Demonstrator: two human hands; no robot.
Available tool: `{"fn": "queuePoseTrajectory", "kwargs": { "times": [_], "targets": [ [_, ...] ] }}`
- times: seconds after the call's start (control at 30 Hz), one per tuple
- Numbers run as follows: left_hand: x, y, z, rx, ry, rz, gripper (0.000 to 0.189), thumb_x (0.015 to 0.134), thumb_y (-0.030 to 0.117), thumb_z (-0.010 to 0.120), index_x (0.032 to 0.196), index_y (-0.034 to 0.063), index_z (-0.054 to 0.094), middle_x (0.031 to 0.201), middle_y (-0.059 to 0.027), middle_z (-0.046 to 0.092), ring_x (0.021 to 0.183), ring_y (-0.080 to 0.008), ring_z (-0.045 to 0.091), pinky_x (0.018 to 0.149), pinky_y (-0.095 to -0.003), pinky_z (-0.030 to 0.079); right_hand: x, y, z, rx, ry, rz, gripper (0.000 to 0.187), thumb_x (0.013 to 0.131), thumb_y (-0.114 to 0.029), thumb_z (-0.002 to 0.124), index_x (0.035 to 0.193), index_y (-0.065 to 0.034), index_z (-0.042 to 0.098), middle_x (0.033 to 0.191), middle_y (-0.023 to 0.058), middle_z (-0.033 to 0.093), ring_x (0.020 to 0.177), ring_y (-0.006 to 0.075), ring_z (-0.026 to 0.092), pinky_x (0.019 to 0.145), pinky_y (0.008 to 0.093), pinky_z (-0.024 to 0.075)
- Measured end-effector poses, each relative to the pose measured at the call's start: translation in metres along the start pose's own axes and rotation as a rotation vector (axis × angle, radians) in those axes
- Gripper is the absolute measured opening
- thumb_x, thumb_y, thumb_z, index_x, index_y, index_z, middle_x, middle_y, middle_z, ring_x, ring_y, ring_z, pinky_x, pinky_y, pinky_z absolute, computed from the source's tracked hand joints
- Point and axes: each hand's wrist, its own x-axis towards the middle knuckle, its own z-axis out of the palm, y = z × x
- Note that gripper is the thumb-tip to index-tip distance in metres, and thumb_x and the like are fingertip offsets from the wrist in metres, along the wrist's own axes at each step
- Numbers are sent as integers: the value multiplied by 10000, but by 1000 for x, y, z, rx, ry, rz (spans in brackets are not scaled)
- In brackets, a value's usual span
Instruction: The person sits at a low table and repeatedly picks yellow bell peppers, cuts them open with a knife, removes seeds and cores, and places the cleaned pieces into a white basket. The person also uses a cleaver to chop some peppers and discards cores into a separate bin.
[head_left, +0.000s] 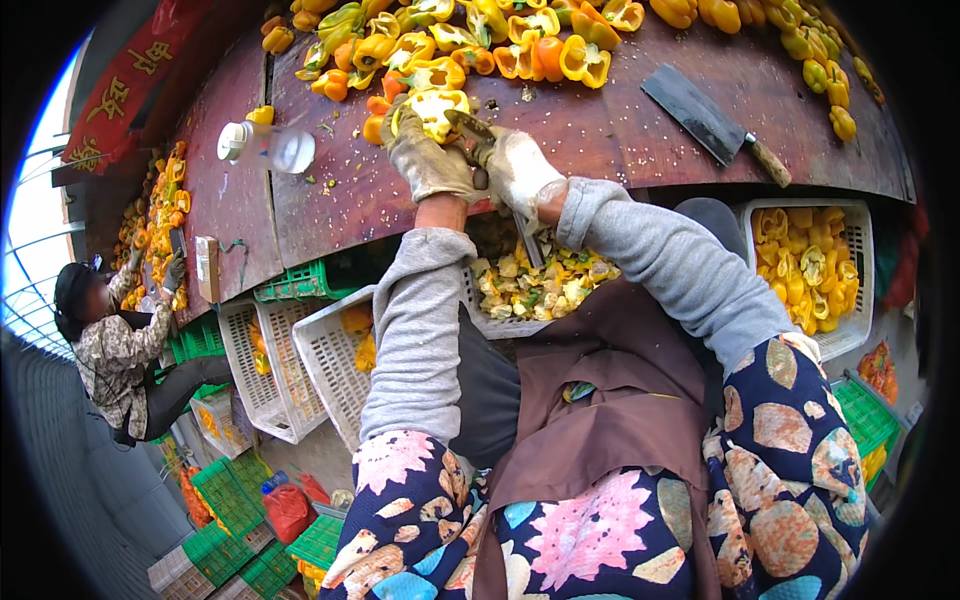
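Gloved, my left hand (429, 161) grips a halved yellow bell pepper (436, 112) with its cut, seedy side facing up. My right hand (521, 166), also in a glove, is closed on a knife (471, 127) whose blade reaches the pepper's right side; its grip is mostly hidden. A metal rod-like piece (529, 241) extends below that hand. Beyond both hands lie many halved peppers (435, 73) in a pile on the reddish wooden table (570, 135). Under the table edge, a white crate (510, 327) holds pepper cores and scraps (551, 289).
A cleaver (697, 112) lies at the right, and a clear plastic bottle (277, 148) at the left. A white crate (866, 277) of yellow pepper halves stands at the right. Empty-looking crates (262, 375) stand lower left. A person (120, 337) works at the far left.
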Motion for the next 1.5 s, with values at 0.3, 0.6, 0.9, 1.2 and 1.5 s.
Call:
{"fn": "queuePoseTrajectory", "kwargs": {
  "times": [0.3, 0.6, 0.9, 1.2, 1.5],
  "targets": [
    [0, 4, -4, -111, 16, -89, 317, 987, 170, 482, 1282, 52, 483, 1248, -161, 596, 1053, -310, 650, 864, -438, 571, -10, -33, -18, 19, 67, -23, 202, 890, -133, 588, 1061, -28, 605, 698, 100, 646, 651, 244, 656, 602, 382, 533],
    [-1, 9, -13, 376, -38, 165, 396, 983, 219, 541, 1349, 87, 467, 1255, -176, 589, 1081, -355, 635, 870, -506, 564, -12, -11, -3, -715, -8, -234, 193, 830, -184, 614, 965, -59, 672, 786, 103, 652, 789, 256, 658, 708, 343, 523],
    [10, 13, -11, -101, 49, -113, 330, 1003, 211, 533, 1315, 110, 498, 1259, -139, 592, 1083, -279, 642, 883, -399, 571, -28, -51, -36, 12, -295, 96, 119, 908, -128, 573, 949, -24, 613, 693, 116, 656, 579, 231, 651, 495, 372, 510],
    [-7, 9, 12, 101, -81, 193, 245, 1013, 204, 551, 1221, 74, 566, 1183, -101, 640, 1064, -208, 629, 874, -322, 548, 13, -35, -62, -308, 27, 86, 198, 899, -184, 576, 883, -4, 657, 778, 187, 672, 675, 319, 670, 596, 423, 535],
    [-19, -10, 19, 426, -240, 311, 245, 1024, 182, 544, 1210, 28, 583, 1187, -73, 615, 1082, -174, 574, 967, -309, 466, 28, 15, -49, -847, 84, -188, 212, 843, -182, 602, 881, -2, 707, 817, 220, 678, 788, 385, 677, 717, 437, 540]
  ]
}}
